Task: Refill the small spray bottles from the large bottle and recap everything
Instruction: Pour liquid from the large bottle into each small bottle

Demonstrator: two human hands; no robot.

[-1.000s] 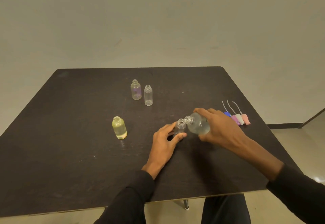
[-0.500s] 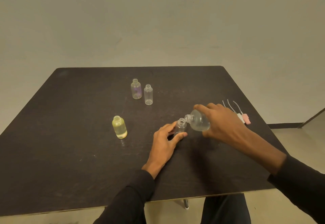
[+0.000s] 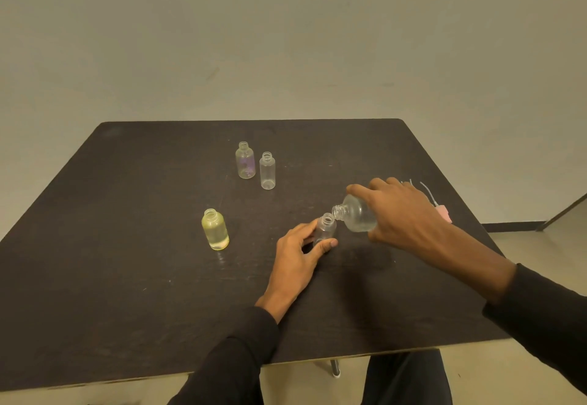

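My left hand [image 3: 298, 255] grips a small clear bottle [image 3: 325, 229] that stands uncapped on the dark table [image 3: 127, 277]. My right hand [image 3: 403, 214] holds the large clear bottle [image 3: 357, 214] tipped on its side, with its open neck right over the small bottle's mouth. A small yellowish bottle [image 3: 215, 229] stands uncapped to the left. Two more uncapped small bottles stand farther back, one purple-tinted [image 3: 245, 161] and one clear [image 3: 267, 171]. A pink spray cap [image 3: 443, 213] with a thin tube lies behind my right hand; the other caps are hidden.
The table's front edge runs just above my lap. A plain wall rises behind the table. To the right of the table there is bare floor.
My right hand has lifted and tilted the large bottle further, bringing its neck over the small bottle's mouth. It now hides most of the spray caps. My left hand has stayed put.
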